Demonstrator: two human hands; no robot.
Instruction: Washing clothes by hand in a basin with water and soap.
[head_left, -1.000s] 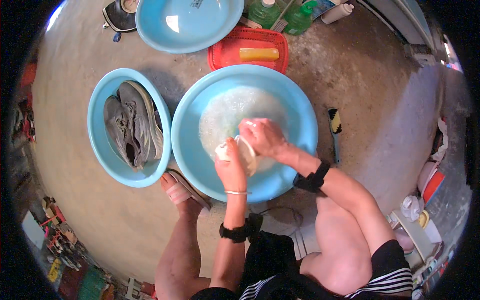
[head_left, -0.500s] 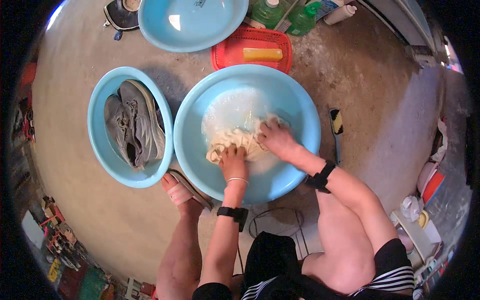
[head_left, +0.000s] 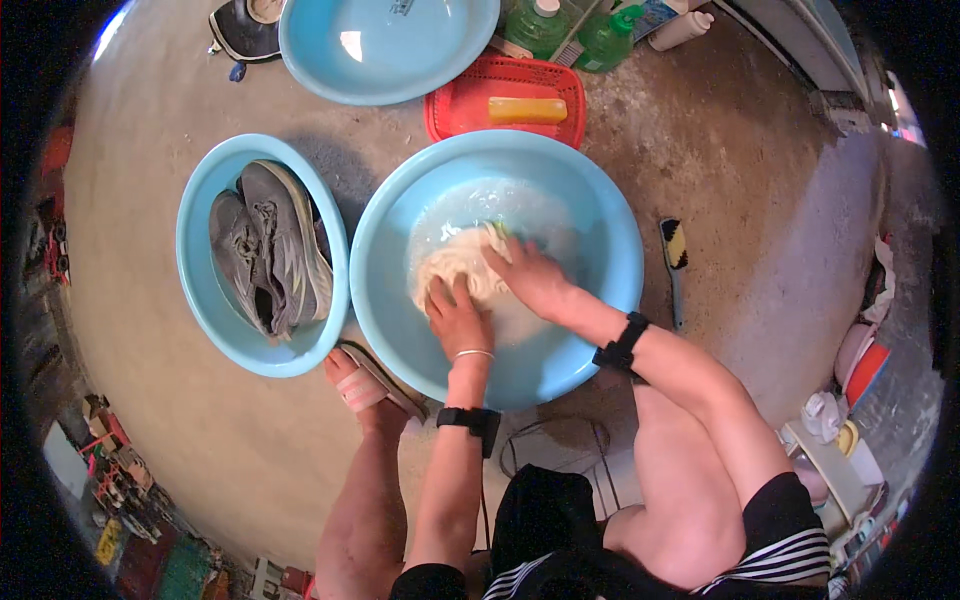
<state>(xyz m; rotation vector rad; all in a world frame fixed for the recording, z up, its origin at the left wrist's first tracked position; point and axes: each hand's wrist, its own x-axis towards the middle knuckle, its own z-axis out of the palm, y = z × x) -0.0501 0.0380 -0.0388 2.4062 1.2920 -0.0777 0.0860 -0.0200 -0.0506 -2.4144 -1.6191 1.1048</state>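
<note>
A wet cream-coloured cloth (head_left: 452, 257) lies bunched in soapy water inside a large light-blue basin (head_left: 600, 215) in front of me. My left hand (head_left: 460, 322) presses on the near side of the cloth with its fingers spread. Against the cloth's right side rests my right hand (head_left: 535, 278), its fingers stretched out over the edge of the bundle. Both hands are open and touch the cloth; part of the cloth is under water and under my fingers. White suds (head_left: 540, 205) float around it.
To the left, a smaller blue basin (head_left: 190, 270) holds grey sneakers (head_left: 290, 240). Beyond the large basin are a red basket (head_left: 455, 115) with a yellow bar (head_left: 528, 110), another blue basin (head_left: 390, 80) and green bottles (head_left: 605, 40). A scrub brush (head_left: 675, 260) lies on the right.
My right hand has moved left, and the cloth has gone from stretched out sideways to a more compact bundle. My left hand has shifted slightly left and stays on the cloth.
</note>
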